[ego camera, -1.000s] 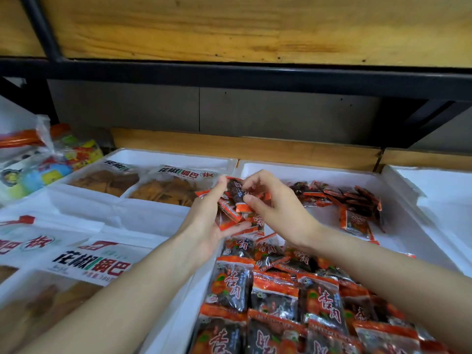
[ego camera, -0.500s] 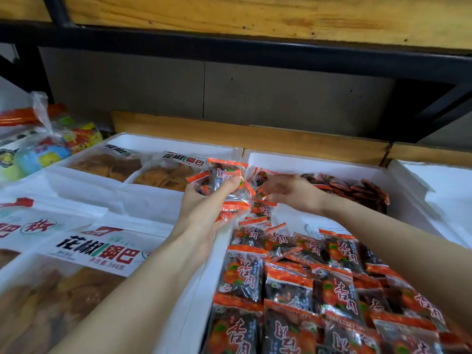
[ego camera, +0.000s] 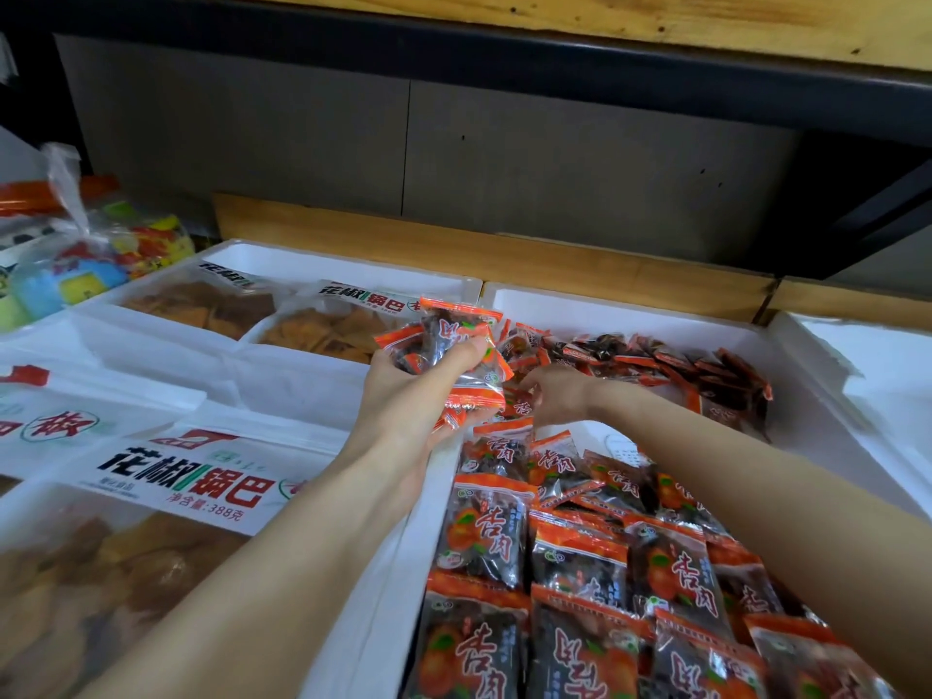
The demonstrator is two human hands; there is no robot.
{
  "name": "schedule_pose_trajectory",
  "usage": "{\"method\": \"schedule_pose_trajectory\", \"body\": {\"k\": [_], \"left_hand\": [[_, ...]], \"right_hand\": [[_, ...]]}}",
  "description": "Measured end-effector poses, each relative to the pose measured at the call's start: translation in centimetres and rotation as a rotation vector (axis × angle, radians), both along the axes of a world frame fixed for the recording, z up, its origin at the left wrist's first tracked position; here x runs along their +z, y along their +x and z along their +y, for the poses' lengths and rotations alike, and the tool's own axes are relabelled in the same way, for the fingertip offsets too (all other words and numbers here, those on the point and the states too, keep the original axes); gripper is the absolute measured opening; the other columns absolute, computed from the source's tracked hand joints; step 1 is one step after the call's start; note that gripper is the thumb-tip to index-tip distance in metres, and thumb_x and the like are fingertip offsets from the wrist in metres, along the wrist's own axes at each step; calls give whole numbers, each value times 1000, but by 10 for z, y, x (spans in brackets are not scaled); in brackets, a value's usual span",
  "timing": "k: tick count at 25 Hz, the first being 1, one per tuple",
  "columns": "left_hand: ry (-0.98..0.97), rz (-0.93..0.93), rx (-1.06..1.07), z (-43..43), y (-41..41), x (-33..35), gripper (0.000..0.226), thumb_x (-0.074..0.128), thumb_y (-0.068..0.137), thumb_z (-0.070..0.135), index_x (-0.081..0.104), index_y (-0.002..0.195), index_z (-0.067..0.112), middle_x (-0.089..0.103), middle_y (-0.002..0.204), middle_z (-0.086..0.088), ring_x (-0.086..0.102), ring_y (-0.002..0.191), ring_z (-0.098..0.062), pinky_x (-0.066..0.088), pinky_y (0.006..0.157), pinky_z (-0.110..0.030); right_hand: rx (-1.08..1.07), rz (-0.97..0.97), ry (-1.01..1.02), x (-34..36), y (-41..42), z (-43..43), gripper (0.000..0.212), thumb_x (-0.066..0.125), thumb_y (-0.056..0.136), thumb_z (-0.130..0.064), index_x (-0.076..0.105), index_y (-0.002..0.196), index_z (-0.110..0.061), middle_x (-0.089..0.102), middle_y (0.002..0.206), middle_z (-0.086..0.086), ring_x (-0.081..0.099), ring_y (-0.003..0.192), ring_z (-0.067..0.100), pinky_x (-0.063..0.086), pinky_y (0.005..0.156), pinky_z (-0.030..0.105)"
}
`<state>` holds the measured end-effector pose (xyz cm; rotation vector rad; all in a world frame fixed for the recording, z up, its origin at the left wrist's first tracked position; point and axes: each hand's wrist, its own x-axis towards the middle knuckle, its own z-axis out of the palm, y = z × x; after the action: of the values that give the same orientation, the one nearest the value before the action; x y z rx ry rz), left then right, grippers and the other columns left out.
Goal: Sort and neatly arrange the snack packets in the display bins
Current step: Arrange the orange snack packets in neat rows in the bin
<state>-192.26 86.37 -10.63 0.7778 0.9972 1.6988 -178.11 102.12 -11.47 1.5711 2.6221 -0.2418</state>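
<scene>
My left hand (ego camera: 403,391) grips a bunch of small orange-and-black snack packets (ego camera: 456,350) above the left wall of a white foam bin (ego camera: 630,310). My right hand (ego camera: 552,398) reaches down into that bin, fingers curled on a packet (ego camera: 519,408) among the loose ones in the middle. Neat rows of the same packets (ego camera: 580,562) fill the bin's near part. A loose heap of packets (ego camera: 671,365) lies at the far right of the bin.
Left of it, another white foam bin (ego camera: 323,259) holds large clear bags of brown crackers (ego camera: 323,330) with white labels (ego camera: 186,476). A bag of colourful sweets (ego camera: 96,254) lies far left. A white bin (ego camera: 867,355) stands at right. A dark shelf beam (ego camera: 454,47) hangs overhead.
My left hand has lifted the bunch of packets up over the bin wall. My right hand left the bunch and dropped into the bin's middle. The view moved closer.
</scene>
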Motion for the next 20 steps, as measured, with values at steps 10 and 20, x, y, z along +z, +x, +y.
{"method": "schedule_pose_trajectory", "body": {"k": [10, 20], "left_hand": [[34, 9, 29, -2, 0, 5, 58, 81, 71, 23, 53, 122, 18, 70, 111, -4, 69, 97, -21, 59, 78, -40], [52, 13, 47, -7, -2, 10, 73, 86, 63, 29, 52, 126, 16, 67, 116, -7, 67, 103, -24, 58, 81, -44]], "right_hand": [[-217, 593, 265, 28, 21, -15, 32, 61, 89, -30, 58, 114, -10, 64, 102, 6, 59, 89, 21, 48, 80, 28], [-15, 531, -239, 28, 0, -89, 27, 57, 93, -29, 65, 95, -4, 57, 72, 0, 54, 65, 8, 47, 61, 14]]}}
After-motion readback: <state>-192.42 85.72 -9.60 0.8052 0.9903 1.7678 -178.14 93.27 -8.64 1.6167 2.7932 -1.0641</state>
